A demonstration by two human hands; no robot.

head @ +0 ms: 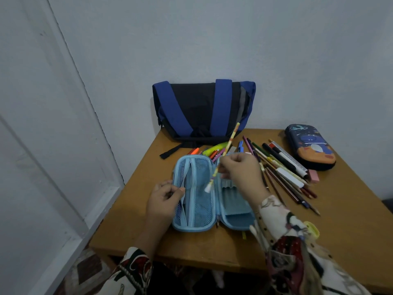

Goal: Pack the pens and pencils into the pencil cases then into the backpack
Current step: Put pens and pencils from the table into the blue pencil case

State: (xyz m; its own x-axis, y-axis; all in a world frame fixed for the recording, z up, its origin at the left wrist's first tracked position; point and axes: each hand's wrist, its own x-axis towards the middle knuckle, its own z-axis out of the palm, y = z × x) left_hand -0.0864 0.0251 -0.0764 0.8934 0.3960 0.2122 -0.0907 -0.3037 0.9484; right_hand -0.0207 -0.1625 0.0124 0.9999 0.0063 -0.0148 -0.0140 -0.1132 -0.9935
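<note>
A light blue pencil case (204,209) lies open flat on the wooden table (319,241). My left hand (163,201) pinches the mesh pocket's edge on its left half, holding the pocket open. My right hand (242,171) pinches a patterned yellow pencil (228,145) above the case, its white eraser end pointing down at the left half. Loose pens and pencils (282,171) are spread to the right, and markers (212,150) lie behind the case. A dark blue printed pencil case (310,147) sits shut at the far right. The blue and black backpack (202,109) leans on the wall.
A pink eraser (313,176) and a ruler (291,158) lie beside the loose pencils. The table stands in a corner, with a white wall behind and a white panelled door (53,145) on the left. The backpack's black strap (172,151) trails onto the table.
</note>
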